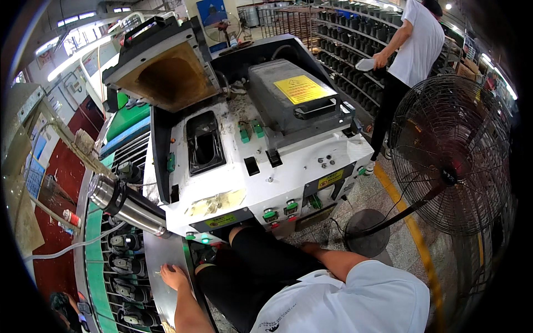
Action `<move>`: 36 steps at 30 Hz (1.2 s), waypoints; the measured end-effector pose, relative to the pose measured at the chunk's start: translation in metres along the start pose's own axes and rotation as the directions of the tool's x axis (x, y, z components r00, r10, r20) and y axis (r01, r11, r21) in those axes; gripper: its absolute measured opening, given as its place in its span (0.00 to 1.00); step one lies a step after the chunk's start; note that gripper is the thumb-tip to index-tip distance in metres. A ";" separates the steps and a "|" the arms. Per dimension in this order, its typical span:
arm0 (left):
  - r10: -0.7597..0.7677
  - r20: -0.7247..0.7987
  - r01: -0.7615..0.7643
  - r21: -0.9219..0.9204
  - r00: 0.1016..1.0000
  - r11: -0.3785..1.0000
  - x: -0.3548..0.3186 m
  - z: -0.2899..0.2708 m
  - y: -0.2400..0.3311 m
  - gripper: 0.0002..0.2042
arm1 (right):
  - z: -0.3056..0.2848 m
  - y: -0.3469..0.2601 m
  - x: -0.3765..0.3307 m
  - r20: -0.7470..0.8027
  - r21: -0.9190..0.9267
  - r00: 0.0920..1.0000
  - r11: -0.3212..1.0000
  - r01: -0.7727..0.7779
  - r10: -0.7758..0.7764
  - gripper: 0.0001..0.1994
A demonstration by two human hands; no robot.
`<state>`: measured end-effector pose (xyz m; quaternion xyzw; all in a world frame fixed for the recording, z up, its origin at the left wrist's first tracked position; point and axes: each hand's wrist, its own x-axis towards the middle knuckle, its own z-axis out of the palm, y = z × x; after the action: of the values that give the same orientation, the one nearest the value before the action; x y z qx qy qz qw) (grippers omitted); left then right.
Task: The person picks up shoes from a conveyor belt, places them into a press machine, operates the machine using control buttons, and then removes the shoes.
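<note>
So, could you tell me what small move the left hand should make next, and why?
Probably lift the left hand off the metal ledge toward the open black cavity in the white machine: the hand rests flat and empty, the lid stands raised, and the right hand is empty too.

The left hand lies flat, palm down with fingers spread, at the end of a bare forearm rising from the lower edge, while the right hand hangs low and forward, fingers loosely curled, its bare forearm angled down from a white sleeve.
</note>
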<state>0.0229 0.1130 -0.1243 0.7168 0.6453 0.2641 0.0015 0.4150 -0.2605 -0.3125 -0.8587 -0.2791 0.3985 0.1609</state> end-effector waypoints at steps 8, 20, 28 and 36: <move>-0.026 0.015 0.026 -0.033 1.000 0.999 -0.002 -0.008 -0.004 0.17 | -0.062 -0.078 -0.037 0.096 -0.244 0.969 0.938 0.246 -0.229 0.16; -0.059 0.025 0.059 -0.017 0.998 0.998 0.001 -0.003 0.005 0.18 | -0.137 -0.146 -0.098 -0.228 -0.207 0.710 0.745 0.633 -0.667 0.09; -0.059 -0.021 0.058 -0.005 0.998 0.998 0.001 -0.001 0.003 0.18 | -0.310 -0.203 -0.102 -0.799 -0.429 0.035 0.611 0.665 -0.600 0.09; -0.041 -0.087 0.043 0.017 0.995 0.999 0.002 0.005 0.000 0.16 | -0.484 -0.272 0.010 -0.885 -0.253 0.374 0.960 0.117 -0.278 0.40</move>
<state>0.0249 0.1165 -0.1280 0.6910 0.6621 0.2886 -0.0277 0.6989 -0.0649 0.1228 -0.9052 -0.2746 -0.1802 0.2696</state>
